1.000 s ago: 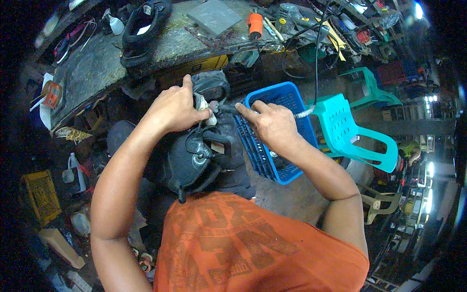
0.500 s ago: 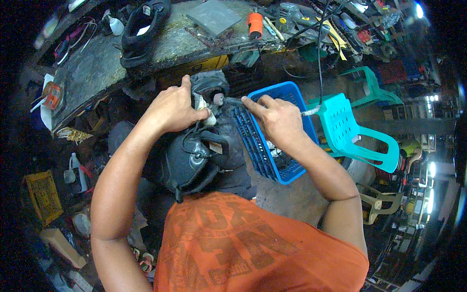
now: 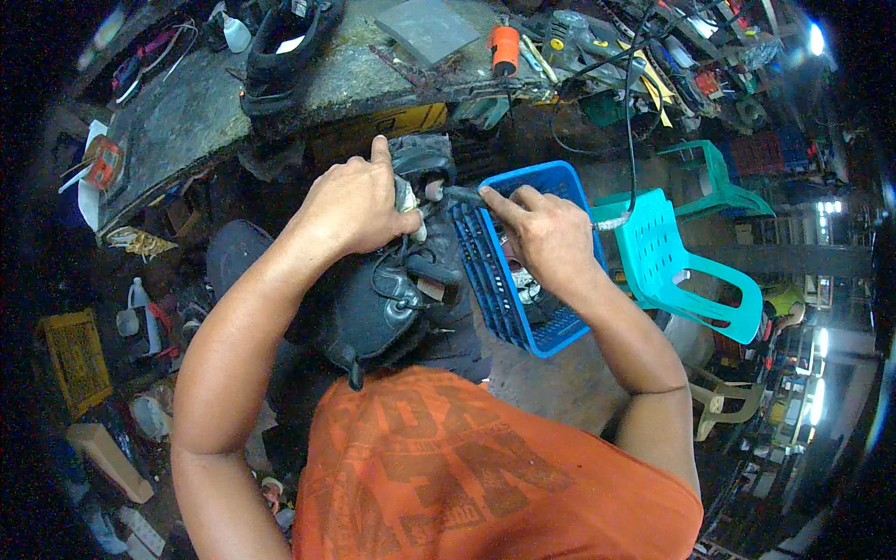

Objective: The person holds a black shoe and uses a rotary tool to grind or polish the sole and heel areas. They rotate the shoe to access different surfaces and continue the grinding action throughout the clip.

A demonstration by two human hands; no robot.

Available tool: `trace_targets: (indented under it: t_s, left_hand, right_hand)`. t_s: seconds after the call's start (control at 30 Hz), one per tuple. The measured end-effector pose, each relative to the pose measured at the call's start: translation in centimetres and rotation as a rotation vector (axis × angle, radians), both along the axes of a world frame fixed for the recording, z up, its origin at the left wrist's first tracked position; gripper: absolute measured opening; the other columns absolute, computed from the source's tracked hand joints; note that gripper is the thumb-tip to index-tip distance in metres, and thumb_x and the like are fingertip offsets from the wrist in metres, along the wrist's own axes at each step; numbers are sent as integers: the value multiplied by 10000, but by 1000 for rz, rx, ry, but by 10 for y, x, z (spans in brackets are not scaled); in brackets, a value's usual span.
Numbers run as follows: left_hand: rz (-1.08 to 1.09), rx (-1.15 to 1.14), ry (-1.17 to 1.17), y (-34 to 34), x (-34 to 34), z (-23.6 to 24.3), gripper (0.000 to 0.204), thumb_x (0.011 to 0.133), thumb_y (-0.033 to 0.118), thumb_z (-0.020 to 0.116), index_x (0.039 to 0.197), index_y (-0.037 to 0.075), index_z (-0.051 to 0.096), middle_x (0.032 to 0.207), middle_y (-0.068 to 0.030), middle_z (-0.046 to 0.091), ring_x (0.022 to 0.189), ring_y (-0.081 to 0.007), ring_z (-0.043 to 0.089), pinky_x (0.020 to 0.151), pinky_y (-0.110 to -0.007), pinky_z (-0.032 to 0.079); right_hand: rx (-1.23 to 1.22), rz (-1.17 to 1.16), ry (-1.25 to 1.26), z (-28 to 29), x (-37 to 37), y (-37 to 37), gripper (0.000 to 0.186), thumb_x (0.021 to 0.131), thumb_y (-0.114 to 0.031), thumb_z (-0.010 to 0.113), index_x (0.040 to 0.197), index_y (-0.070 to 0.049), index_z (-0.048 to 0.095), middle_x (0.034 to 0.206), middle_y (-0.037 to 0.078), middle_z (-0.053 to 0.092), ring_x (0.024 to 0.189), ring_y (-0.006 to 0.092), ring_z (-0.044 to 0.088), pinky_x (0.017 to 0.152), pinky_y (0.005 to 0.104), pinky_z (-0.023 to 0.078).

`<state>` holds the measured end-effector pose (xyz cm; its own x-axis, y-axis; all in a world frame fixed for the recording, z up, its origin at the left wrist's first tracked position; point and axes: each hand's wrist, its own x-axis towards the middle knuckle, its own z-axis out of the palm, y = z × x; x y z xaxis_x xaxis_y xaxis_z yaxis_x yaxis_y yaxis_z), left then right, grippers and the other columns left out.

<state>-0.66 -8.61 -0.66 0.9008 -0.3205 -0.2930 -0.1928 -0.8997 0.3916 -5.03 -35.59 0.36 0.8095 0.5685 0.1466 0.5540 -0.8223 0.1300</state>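
Note:
My left hand (image 3: pixel 355 205) grips a black leather shoe (image 3: pixel 422 154) at a cream-coloured patch (image 3: pixel 411 201), thumb on the pale part. My right hand (image 3: pixel 546 233) is closed on a slim dark rotary tool (image 3: pixel 464 194), index finger along it, its small rounded pinkish tip (image 3: pixel 434 189) against or very near the shoe; which, I cannot tell. A black cable with a silvery sleeve (image 3: pixel 611 222) runs from behind that hand. Another black shoe (image 3: pixel 369 317) rests on my lap below. A blue plastic basket (image 3: pixel 490 289) with small items inside is under my right hand.
A worn workbench (image 3: pixel 187 126) holds a black shoe (image 3: pixel 280 65), a grey slab (image 3: pixel 425 28) and an orange cylinder (image 3: pixel 504 51). Turquoise (image 3: pixel 677 266) and green (image 3: pixel 719 187) plastic chairs stand at right. A person in yellow-green (image 3: pixel 784 303) works at far right; a yellow crate (image 3: pixel 75 359) lies left.
Over the last second the tool and my right hand have shifted a little rightward and upward, then my left hand and the shoe moved slightly right too. Both grips look the same.

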Motion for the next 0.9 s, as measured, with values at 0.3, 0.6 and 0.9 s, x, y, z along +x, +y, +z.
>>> trace_targets:
  t_s: [0.3, 0.6, 0.9]
  left_hand:
    - [34, -34, 55, 6, 5, -2, 1152, 820, 519, 779, 1576, -187, 271, 1231, -372, 684, 1155, -474, 693, 1047, -474, 548]
    - [0, -39, -25, 6, 5, -6, 1123, 823, 527, 752, 1514, -246, 319, 1147, -394, 703, 1091, -476, 726, 1006, -473, 575]
    - [-48, 47, 8, -7, 18, 3, 1140, 836, 561, 753, 1523, -234, 311, 1121, -363, 721, 1059, -473, 728, 974, -478, 586]
  right_hand:
    - [85, 26, 39, -14, -9, 2, 422, 880, -156, 763, 1300, -202, 748, 893, 55, 669, 756, 264, 699, 657, 405, 575]
    - [73, -4, 66, -14, -6, 4, 420, 874, -156, 764, 1291, -201, 749, 887, 62, 666, 746, 276, 701, 655, 413, 578]
    - [3, -23, 80, -5, -2, 3, 472, 842, -140, 758, 1312, -184, 740, 866, 65, 660, 713, 274, 702, 631, 410, 578]
